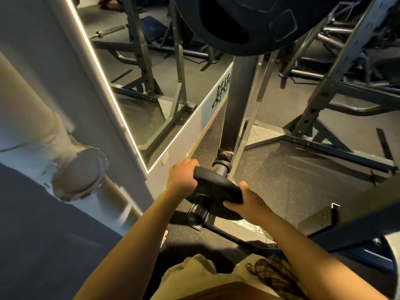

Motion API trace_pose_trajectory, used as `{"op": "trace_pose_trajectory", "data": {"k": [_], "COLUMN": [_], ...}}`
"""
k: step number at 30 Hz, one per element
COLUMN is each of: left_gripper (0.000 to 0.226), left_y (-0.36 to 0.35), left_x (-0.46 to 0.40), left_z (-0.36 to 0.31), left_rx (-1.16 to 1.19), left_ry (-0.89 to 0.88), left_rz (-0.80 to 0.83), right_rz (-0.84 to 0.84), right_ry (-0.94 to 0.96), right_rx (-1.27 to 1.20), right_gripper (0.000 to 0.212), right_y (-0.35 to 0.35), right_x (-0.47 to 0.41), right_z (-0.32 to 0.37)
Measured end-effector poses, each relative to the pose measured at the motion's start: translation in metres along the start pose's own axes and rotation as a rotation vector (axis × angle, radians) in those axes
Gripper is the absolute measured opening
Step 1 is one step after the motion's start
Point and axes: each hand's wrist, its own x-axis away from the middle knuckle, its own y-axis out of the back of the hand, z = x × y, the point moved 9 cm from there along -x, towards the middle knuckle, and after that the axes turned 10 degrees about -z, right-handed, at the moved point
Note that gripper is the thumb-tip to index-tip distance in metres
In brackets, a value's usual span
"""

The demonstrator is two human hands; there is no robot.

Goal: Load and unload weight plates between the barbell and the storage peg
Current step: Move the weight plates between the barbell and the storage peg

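Note:
A small black weight plate [214, 189] sits partway along a chrome storage peg [219, 168] low on the rack's upright post [240, 98]. The peg's free end [195, 213] sticks out toward me through the plate's hole. My left hand [183, 177] grips the plate's left rim, fingers curled over its top. My right hand [245, 201] grips the right rim, thumb on the near face. A large black plate [249, 24] hangs higher up on the same post, close to the camera.
A mirror with a lit edge [112, 92] leans against the wall on the left, beside a white pipe [71, 169]. Rack legs and braces [313, 118] cross the rubber floor on the right. A dark beam [357, 215] runs near my right arm.

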Motion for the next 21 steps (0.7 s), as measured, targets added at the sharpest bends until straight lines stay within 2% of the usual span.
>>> {"op": "trace_pose_trajectory", "data": {"k": [5,12,14,18,21], "left_gripper": [0.021,0.027,0.028,0.035,0.042], "left_y": [-0.011,-0.015,-0.011,-0.009,-0.018], "left_x": [0.007,-0.003,-0.003,0.01,0.017], "left_z": [-0.026,-0.022,-0.006,0.048,0.072], "left_rx": [-0.176,-0.115,0.02,0.425,0.518], "left_ry": [-0.233,-0.27,-0.195,0.145,0.265], "left_rz": [-0.105,-0.027,0.002,0.076,0.113], "right_rz": [0.096,0.086,0.031,0.04,0.03], "right_ry": [-0.146,-0.122,-0.098,0.092,0.161], "right_rx": [-0.19,-0.126,-0.069,0.216,0.335], "right_gripper": [0.041,0.048,0.049,0.047,0.048], "right_y": [-0.014,-0.018,-0.011,-0.002,-0.004], "right_x": [0.006,0.001,0.0,-0.009,-0.014], "right_z": [-0.035,-0.03,-0.014,0.048,0.08]}}
